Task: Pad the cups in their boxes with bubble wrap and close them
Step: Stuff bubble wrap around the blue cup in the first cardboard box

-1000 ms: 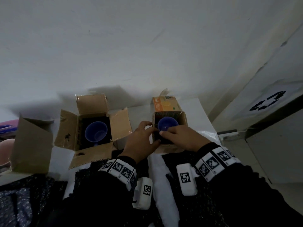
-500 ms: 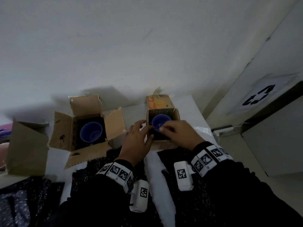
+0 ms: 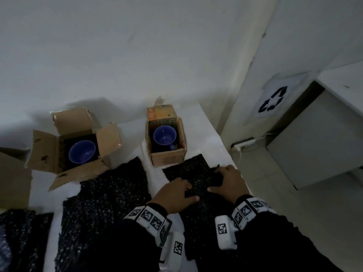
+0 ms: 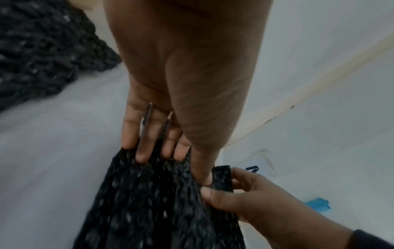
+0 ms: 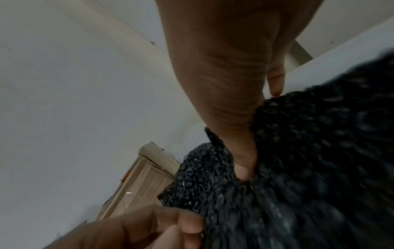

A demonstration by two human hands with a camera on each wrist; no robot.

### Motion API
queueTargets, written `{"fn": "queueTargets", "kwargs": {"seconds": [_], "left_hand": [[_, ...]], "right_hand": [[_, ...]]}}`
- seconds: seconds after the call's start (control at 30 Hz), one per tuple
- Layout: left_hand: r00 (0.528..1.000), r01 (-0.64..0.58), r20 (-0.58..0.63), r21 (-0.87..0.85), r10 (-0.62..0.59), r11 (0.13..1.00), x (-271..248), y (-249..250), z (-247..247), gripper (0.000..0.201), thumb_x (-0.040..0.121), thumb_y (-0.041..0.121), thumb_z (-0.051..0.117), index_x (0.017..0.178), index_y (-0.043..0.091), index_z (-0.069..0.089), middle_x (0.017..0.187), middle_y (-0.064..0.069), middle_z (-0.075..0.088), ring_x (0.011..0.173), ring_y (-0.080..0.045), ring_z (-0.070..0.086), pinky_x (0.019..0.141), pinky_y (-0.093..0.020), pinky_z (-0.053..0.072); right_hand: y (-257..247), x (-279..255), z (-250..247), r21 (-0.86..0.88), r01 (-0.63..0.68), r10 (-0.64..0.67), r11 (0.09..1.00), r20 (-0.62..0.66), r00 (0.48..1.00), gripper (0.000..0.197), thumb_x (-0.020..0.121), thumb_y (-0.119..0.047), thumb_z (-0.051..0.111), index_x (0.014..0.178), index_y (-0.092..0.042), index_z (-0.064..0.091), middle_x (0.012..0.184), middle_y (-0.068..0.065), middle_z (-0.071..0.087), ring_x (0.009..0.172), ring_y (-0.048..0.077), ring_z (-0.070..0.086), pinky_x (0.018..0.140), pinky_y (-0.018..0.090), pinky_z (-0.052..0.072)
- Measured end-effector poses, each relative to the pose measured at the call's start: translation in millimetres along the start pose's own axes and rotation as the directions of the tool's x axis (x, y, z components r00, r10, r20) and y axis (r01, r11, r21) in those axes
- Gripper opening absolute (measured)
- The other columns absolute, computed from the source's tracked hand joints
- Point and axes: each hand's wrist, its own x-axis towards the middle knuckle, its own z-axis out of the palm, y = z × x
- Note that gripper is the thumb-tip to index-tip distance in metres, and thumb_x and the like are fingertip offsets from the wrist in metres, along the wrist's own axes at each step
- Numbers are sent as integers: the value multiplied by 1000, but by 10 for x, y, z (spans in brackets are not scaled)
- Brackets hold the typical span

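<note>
Two open cardboard boxes stand on the white table. The small box (image 3: 167,158) holds a blue cup (image 3: 164,135); the larger box (image 3: 45,152) to its left holds another blue cup (image 3: 81,154). A black bubble wrap sheet (image 3: 194,169) lies just in front of the small box. My left hand (image 3: 176,195) pinches its near left part, thumb against fingers (image 4: 170,155). My right hand (image 3: 227,183) grips its right edge, bunching it (image 5: 245,151). In the wrist views the bubble wrap (image 4: 149,202) (image 5: 309,151) is lifted and creased between both hands.
A second black bubble wrap sheet (image 3: 110,193) lies in front of the larger box, with more wrap (image 3: 19,232) at the bottom left. A third cardboard box (image 3: 13,177) stands at the far left. Right of the table are a power strip (image 3: 243,144) and a white cabinet (image 3: 314,144).
Both hands have left the small box and its cup, drawn back toward me, and taken hold of the bubble wrap sheet in front of it.
</note>
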Motion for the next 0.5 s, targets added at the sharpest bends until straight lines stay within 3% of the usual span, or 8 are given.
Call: {"fn": "queueTargets", "kwargs": {"seconds": [0.13, 0.2, 0.27, 0.37, 0.43, 0.5], "left_hand": [[993, 61, -93, -55, -66, 997, 17, 39, 170, 60, 81, 60, 63, 125, 20, 54, 120, -2, 56, 108, -16, 55, 92, -29, 45], [988, 70, -136, -55, -77, 996, 7, 48, 192, 64, 78, 62, 65, 126, 20, 53, 121, -2, 56, 109, -15, 55, 93, -30, 45], [983, 103, -147, -56, -110, 993, -9, 61, 206, 75, 73, 68, 65, 131, 22, 48, 125, -2, 53, 113, -17, 52, 96, -32, 45], [973, 138, -174, -98, -153, 986, -30, 98, 257, 98, 62, 82, 62, 139, 24, 40, 132, -2, 45, 124, -22, 42, 104, -41, 41], [959, 52, -249, -312, -134, 949, -49, 126, 267, 89, 59, 82, 65, 126, 26, 52, 124, 4, 55, 117, -15, 51, 100, -39, 47], [964, -58, -241, -595, -109, 802, -98, 226, 201, 59, 70, 61, 76, 117, 28, 59, 117, 8, 65, 109, -8, 61, 95, -31, 52]], "right_hand": [[86, -22, 14, 72, 169, -142, 983, -288, 947, 21, 85, -25, 72, 100, -11, 76, 122, 14, 64, 109, 36, 59, 90, 41, 51], [74, -50, -37, 49, 247, -211, 968, -379, 901, 18, 87, -21, 70, 102, -14, 77, 129, 11, 62, 112, 35, 55, 95, 40, 48], [32, -101, -140, 95, 334, -260, 938, -445, 857, 18, 89, -20, 68, 104, -14, 76, 122, 7, 65, 108, 28, 58, 93, 37, 49], [-102, -191, -371, 378, 350, -196, 857, -389, 900, 19, 98, -24, 55, 102, -10, 66, 94, 5, 68, 89, 21, 63, 74, 33, 48], [-180, -194, -496, 556, 294, -137, 777, -307, 942, 25, 100, -28, 49, 111, -9, 61, 101, 6, 68, 97, 20, 62, 82, 35, 49], [-258, -188, -601, 653, 265, -93, 710, -286, 954, 29, 100, -33, 50, 119, -13, 61, 112, 3, 68, 106, 18, 62, 94, 38, 49]]}}
